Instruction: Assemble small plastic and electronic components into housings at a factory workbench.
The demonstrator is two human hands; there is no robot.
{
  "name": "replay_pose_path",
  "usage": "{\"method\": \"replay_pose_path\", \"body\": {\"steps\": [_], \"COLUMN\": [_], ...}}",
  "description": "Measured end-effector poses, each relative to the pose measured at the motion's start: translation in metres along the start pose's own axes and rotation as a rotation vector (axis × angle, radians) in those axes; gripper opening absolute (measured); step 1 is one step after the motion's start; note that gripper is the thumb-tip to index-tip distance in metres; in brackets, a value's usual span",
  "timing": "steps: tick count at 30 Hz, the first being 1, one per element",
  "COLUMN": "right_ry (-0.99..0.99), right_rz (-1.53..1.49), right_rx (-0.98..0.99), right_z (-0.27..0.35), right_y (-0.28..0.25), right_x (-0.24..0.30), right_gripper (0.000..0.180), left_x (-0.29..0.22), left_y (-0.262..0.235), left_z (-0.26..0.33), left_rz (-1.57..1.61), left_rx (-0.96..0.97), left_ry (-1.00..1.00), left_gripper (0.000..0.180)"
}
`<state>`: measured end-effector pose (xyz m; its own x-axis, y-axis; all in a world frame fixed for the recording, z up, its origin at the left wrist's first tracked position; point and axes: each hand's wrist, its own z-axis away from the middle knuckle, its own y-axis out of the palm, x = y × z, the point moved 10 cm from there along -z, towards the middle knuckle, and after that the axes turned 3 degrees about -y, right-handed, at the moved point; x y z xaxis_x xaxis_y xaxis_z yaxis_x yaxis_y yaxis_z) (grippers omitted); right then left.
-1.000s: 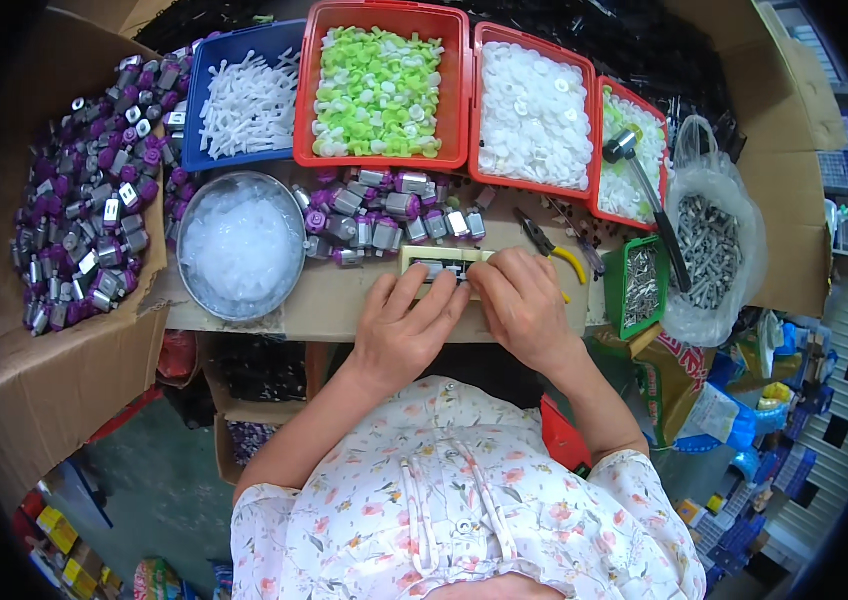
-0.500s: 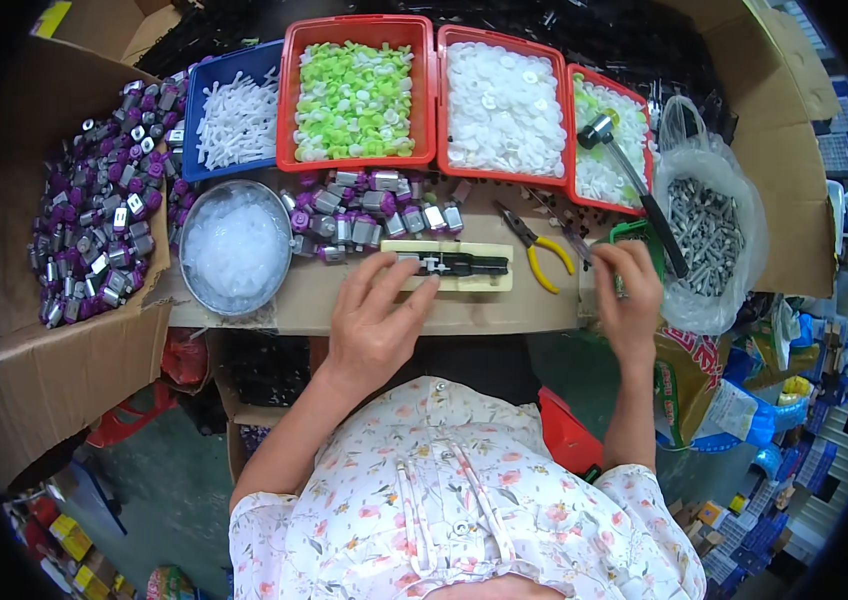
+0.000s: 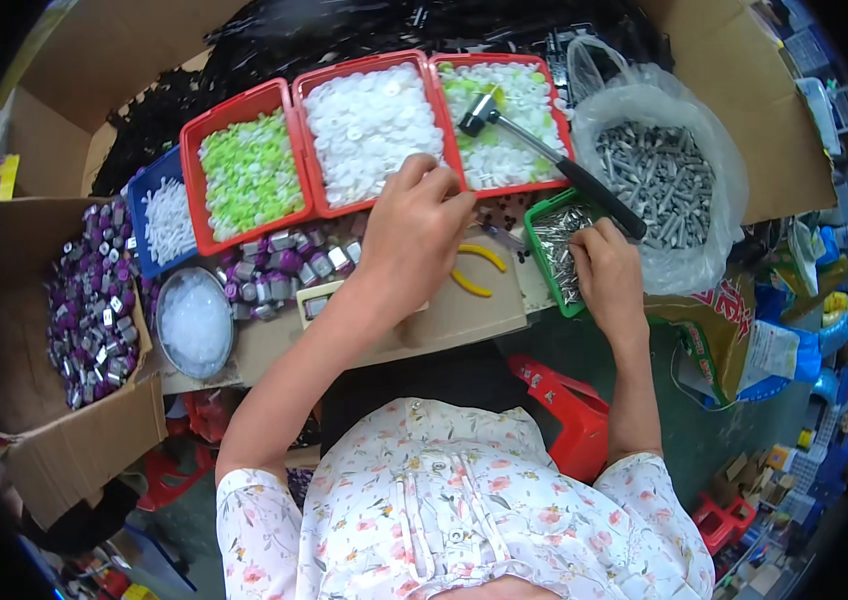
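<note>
My left hand (image 3: 416,225) is stretched forward at the near right corner of the red bin (image 3: 339,212) of white plastic discs (image 3: 372,115). Its fingers are curled together, their tips hidden, so what they hold does not show. My right hand (image 3: 609,272) has its fingertips pinched in the green tray (image 3: 572,308) of thin metal pins (image 3: 566,240); anything between them is too small to make out. Under my left forearm lies a cream fixture (image 3: 312,303), mostly covered. Yellow-handled pliers (image 3: 484,255) lie between my hands, their jaws hidden.
A hammer (image 3: 554,155) rests across the red bin of white and green parts (image 3: 479,110), beside a plastic bag of metal cylinders (image 3: 659,180). Leftward are a green-parts bin (image 3: 254,180), blue bin (image 3: 169,220), round metal bowl (image 3: 194,325) and small motors (image 3: 94,300) in a carton.
My left hand has left the cream fixture and reached forward to the white-disc bin. My right hand has moved into the green tray. The whole view has shifted toward the right.
</note>
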<state>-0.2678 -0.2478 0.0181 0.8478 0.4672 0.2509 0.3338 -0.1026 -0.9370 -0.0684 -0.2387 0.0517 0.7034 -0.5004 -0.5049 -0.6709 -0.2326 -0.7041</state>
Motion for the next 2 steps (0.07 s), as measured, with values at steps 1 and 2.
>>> {"method": "replay_pose_path", "body": {"steps": [1,2], "right_ry": [-0.002,0.014], "right_rz": [-0.016,-0.049], "right_rx": [0.002,-0.001], "right_z": [-0.002,-0.001], "right_y": [-0.001,-0.002], "right_x": [-0.001,-0.003], "right_gripper": [0.005,0.004], "left_x": [0.000,0.000], "left_y": [0.013,0.026], "left_z": [-0.011,-0.021], "left_rz": [-0.012,-0.022], "left_rx": [0.059,0.119], "left_ry": [0.009,0.018], "left_gripper": [0.019,0.020]}}
